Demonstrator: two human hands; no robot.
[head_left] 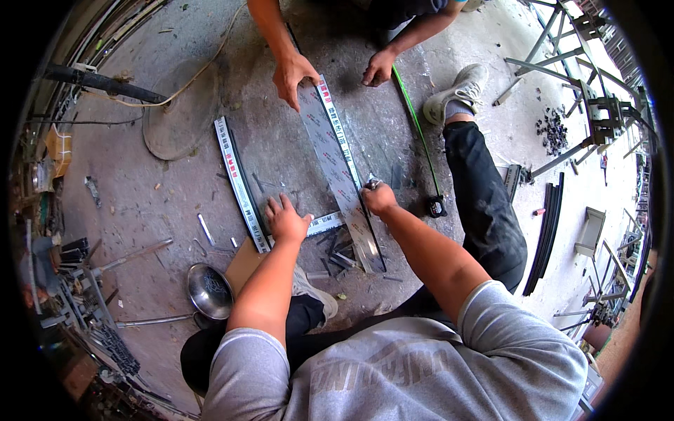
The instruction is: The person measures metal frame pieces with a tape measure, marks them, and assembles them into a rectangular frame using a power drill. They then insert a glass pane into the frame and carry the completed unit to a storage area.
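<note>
Profile [335, 161], film-wrapped, mid-frame; tape measure [436, 206] at right, shiny bowl [210, 289] lower left; left hand [286, 223] splayed near short strip [325, 224], grip unclear; right hand [380, 199] curled round metallic item [372, 183]

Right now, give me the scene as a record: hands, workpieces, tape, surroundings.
Left hand: open, fingers spread, by the short crosspiece; contact unclear
Right hand: closed on a small item, type unclear, at the long strip's right edge
Co-worker's hands: one at the long strip's far end, the other near the tape blade
Left strip: left of the long strip, slanted
Tape measure: green blade extended
Surroundings: metal bowl lower left; black strips right
</note>
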